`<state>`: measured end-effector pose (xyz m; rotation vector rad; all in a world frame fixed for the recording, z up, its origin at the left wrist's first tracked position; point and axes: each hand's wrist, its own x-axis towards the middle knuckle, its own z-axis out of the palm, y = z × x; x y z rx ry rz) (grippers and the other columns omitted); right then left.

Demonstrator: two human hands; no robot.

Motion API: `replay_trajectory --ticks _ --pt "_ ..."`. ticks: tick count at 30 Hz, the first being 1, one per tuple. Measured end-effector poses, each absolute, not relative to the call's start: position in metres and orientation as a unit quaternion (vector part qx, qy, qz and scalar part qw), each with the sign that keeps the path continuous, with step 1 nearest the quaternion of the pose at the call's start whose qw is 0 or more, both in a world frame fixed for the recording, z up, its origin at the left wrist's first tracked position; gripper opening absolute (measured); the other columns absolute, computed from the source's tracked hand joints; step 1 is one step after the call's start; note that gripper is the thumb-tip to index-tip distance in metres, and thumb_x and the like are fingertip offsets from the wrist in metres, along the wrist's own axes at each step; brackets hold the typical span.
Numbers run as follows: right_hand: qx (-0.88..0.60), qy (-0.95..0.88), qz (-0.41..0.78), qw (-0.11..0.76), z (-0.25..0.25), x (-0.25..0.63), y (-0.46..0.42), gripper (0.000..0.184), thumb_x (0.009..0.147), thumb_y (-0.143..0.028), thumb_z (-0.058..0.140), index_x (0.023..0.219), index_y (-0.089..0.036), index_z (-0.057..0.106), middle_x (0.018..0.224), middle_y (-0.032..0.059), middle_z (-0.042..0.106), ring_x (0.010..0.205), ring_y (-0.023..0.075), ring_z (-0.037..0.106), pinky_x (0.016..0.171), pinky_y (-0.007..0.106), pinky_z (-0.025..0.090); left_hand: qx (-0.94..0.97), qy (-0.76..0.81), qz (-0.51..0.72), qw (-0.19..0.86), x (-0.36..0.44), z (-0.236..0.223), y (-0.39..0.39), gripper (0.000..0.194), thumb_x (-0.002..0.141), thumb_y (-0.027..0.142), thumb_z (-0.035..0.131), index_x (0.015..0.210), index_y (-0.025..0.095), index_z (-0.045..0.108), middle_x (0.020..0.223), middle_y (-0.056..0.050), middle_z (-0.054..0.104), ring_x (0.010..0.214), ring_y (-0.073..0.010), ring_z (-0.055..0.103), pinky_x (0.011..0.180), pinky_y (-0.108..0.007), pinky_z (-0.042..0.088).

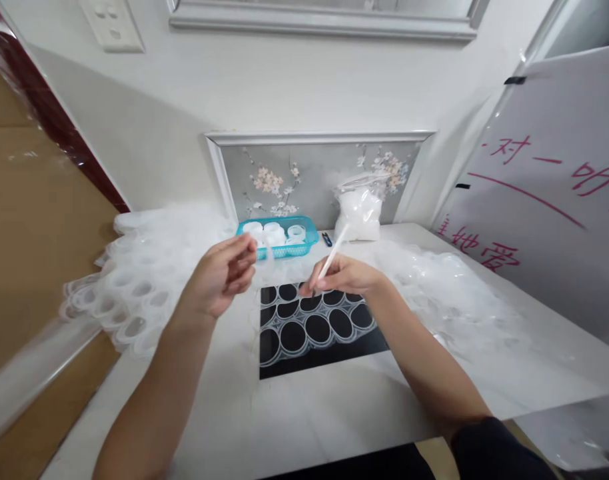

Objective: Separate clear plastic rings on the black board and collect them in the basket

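Fingers (327,283) of the right hand (347,275) are clamped on a slim white stick (334,252), which slants up and away to the right, its lower end above the far part of a black mat (324,357). On the left hand (222,280), raised to the left of the mat, thumb and forefinger are together at the tips and the other fingers are curled; a faint clear piece (269,253) shows just beside them, but whether they grip it I cannot tell. Joined clear rings (304,339) lie in rows across the mat, on a white table (224,413). Beyond the hands, a blue basket (290,252) holds white rings (273,235). To its right lie a small dark tool (326,239) and, farther right, a clear bag (360,212) of white material. Translucent rings (134,290) are heaped at left; clear plastic (449,293) spreads at right.
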<state>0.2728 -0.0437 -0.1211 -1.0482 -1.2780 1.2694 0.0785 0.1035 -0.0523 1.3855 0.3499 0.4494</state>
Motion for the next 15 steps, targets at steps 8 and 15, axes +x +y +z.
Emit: replay_trajectory --ticks 8,15 --pt "-0.634 -0.599 0.431 0.231 -0.180 0.275 -0.017 0.014 0.060 -0.025 0.080 0.058 -0.019 0.068 0.045 -0.0043 0.057 0.044 0.0105 0.053 0.050 0.024 0.046 0.680 0.175 0.151 0.696 0.072 -0.050 0.117 0.029 0.084 0.045 0.060 0.079 0.017 0.059 0.057 0.005 0.040 0.032 -0.0010 0.031 0.031 -0.014 0.020" --pt "-0.628 -0.562 0.242 0.481 -0.107 0.228 -0.042 0.031 0.090 -0.042 0.053 0.081 -0.021 0.073 0.077 0.0012 0.071 0.074 0.0147 0.062 0.076 0.029 0.049 0.733 0.113 0.060 0.669 0.076 -0.056 0.094 0.032 0.090 0.042 0.052 0.074 0.016 0.057 0.062 0.002 0.051 0.031 -0.0032 0.044 0.030 -0.014 0.028"
